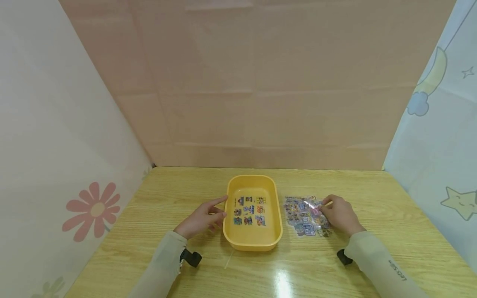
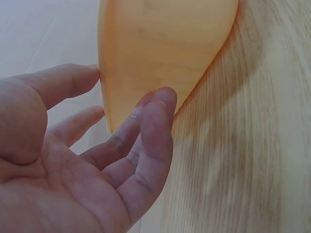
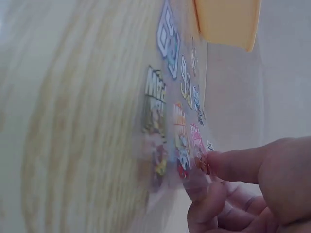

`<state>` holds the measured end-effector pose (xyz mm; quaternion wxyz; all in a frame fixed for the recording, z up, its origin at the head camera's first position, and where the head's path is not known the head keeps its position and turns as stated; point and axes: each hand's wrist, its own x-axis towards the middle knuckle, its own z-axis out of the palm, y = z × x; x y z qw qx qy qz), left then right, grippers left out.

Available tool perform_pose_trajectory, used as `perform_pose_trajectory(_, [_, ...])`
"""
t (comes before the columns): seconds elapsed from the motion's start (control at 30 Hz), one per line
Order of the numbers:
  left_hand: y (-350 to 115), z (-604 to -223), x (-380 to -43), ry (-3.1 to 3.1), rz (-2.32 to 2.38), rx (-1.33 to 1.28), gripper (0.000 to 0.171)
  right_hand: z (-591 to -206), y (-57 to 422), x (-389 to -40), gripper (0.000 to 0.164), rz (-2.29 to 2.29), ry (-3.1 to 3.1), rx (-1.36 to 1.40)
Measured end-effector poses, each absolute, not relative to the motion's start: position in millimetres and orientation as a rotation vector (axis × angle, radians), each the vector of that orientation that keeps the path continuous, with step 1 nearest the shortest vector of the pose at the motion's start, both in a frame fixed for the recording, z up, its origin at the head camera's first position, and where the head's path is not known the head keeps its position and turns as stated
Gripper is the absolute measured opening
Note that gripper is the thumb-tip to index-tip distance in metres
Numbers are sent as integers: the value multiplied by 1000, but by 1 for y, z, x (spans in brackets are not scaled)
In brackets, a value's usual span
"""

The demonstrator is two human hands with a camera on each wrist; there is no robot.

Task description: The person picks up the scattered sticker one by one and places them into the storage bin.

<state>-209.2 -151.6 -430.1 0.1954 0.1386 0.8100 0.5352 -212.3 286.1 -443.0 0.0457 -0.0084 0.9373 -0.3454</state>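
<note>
A yellow plastic tray [image 1: 251, 236] stands on the wooden table, with several small cartoon stickers [image 1: 249, 210] on its inner bottom. At its left side my left hand [image 1: 201, 218] touches the rim with fingertips, the fingers loosely bent. The left wrist view shows those fingers [image 2: 156, 128] against the tray's outer wall [image 2: 160, 39]. To the right of the tray lies a clear sticker sheet [image 1: 299, 215] printed with colourful figures and lettering. My right hand [image 1: 340, 215] pinches its right edge between thumb [image 3: 238, 164] and bent fingers, and that edge is slightly raised.
The wood-grain table [image 1: 179, 186] runs back to a pinkish-beige wall covering [image 1: 261, 124]. White sheets with a flower [image 1: 97, 209] and a star [image 1: 460, 203] bound the left and right. A thin clear strip [image 1: 229, 258] lies in front of the tray.
</note>
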Motion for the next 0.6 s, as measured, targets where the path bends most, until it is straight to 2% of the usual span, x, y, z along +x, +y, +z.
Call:
perform_pose_trajectory(0.2, [-152, -430, -209, 2264, 1507, 389, 60, -440, 286, -212, 17, -1055, 2903, -20])
perform_pose_trajectory(0.6, [-153, -430, -209, 2251, 1515, 390, 61, -418, 291, -214, 29, -1164, 2850, -23])
